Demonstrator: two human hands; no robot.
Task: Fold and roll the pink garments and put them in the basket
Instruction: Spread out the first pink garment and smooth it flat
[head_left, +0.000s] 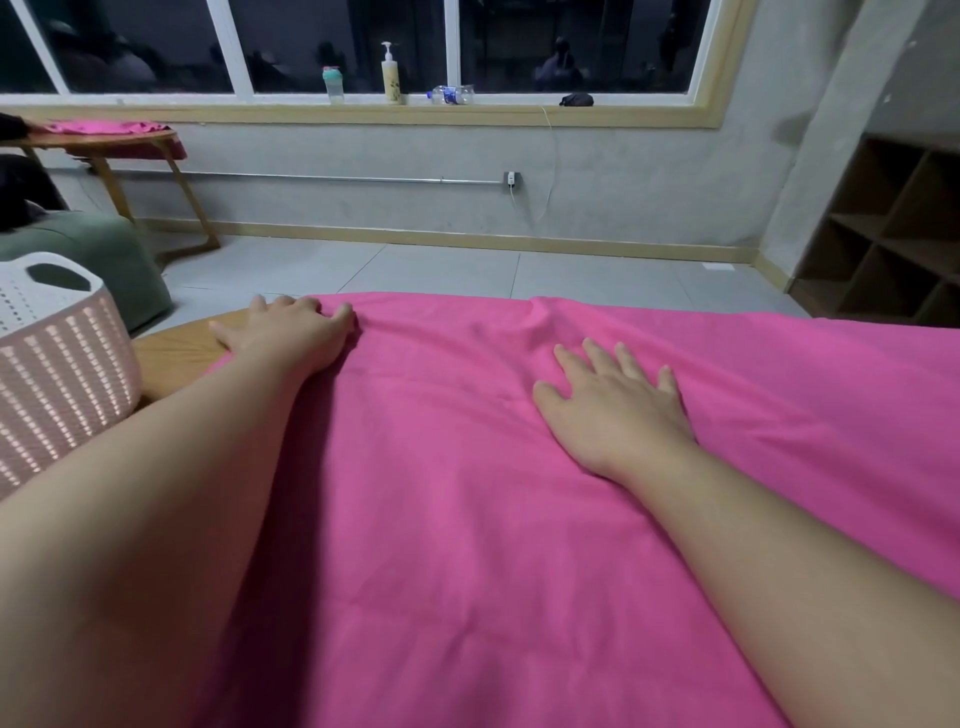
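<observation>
A large pink garment (467, 493) lies spread flat over the wooden table (174, 353) in front of me. My left hand (291, 335) rests at the garment's far left corner, its fingers bent over the far edge of the cloth and table. My right hand (613, 405) lies flat on the middle of the cloth with fingers spread. A white and pink perforated basket (57, 374) stands at the left on the table corner. Another pink garment (104, 127) lies on a second wooden table far left.
A green cushion (93, 249) sits on the floor behind the basket. Bottles (392, 73) stand on the window sill. A wooden cubby shelf (883, 234) stands at the right wall. Grey tiled floor (441, 270) lies beyond the table.
</observation>
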